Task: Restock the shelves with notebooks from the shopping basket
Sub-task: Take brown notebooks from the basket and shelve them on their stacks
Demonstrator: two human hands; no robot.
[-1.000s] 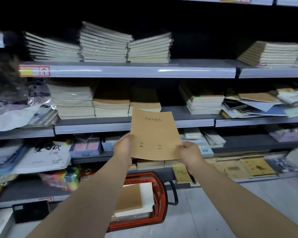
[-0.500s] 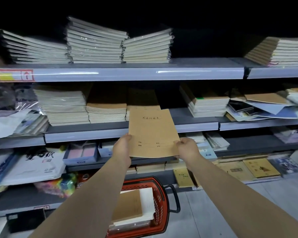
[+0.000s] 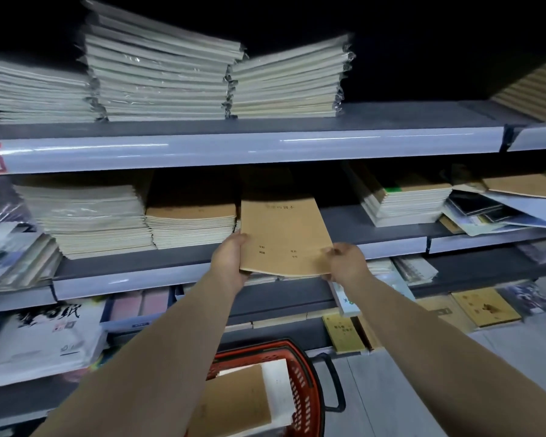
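Observation:
A brown kraft notebook (image 3: pixel 282 234) lies half onto the middle shelf (image 3: pixel 375 244), over a low stack whose edge shows just left of it. My left hand (image 3: pixel 229 255) grips its near left corner. Its near right corner is pinched by my right hand (image 3: pixel 347 260). Below my arms stands the red shopping basket (image 3: pixel 300 383) on the floor, with a brown notebook (image 3: pixel 234 402) and a white one (image 3: pixel 276 389) inside.
Stacks of brown notebooks (image 3: pixel 191 225) and wrapped pale ones (image 3: pixel 85 219) sit left on the same shelf; another stack (image 3: pixel 407 203) stands to the right. The upper shelf (image 3: pixel 234 146) carries wrapped piles (image 3: pixel 161 77). Lower shelves hold mixed stationery.
Both hands have carried the notebook up and forward from mid-air onto the middle shelf. The view has moved closer to the shelves.

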